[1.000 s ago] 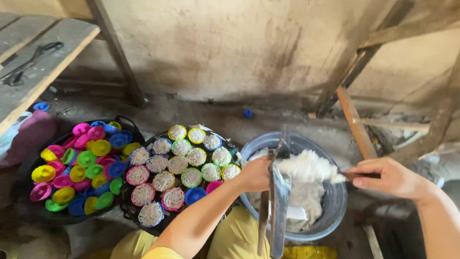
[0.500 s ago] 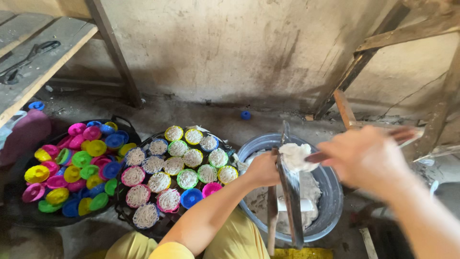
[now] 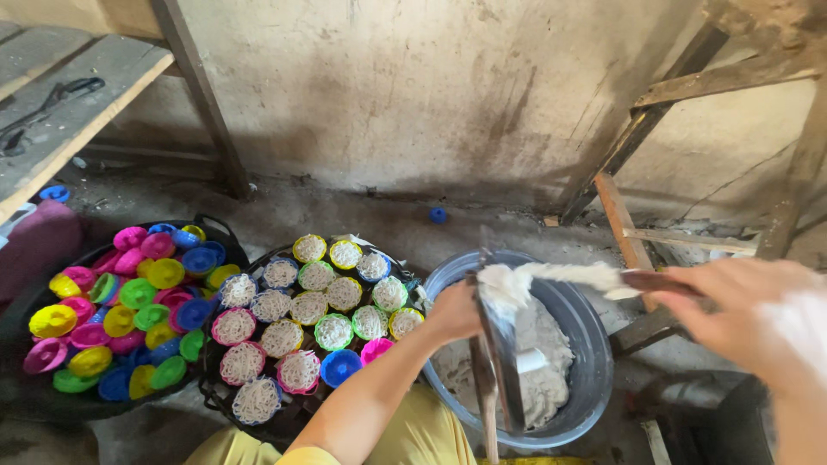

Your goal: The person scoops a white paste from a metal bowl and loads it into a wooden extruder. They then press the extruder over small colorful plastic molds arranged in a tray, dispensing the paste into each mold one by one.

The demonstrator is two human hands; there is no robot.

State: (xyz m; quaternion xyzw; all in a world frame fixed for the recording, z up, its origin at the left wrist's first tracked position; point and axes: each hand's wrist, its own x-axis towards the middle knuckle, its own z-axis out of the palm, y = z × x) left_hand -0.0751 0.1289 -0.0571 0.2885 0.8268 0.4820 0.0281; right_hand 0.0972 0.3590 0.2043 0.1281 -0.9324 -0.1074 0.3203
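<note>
My left hand grips a tall dark metal press held upright over a grey bucket of white dough. A lump of white dough sits at the top of the press. My right hand, dusted with white, holds a dark flat stick coated with dough and lays it across the top of the press. Left of the bucket, a black tray carries several small coloured cups filled with white noodle nests.
A second black tray at the far left holds several empty coloured cups. A wooden bench stands at the upper left, wooden frame beams at the right. A stained wall runs behind; a blue cap lies on the ground.
My right hand has swung out to the right, drawing the dough-coated stick across the top of the press. My left hand stays on the press.
</note>
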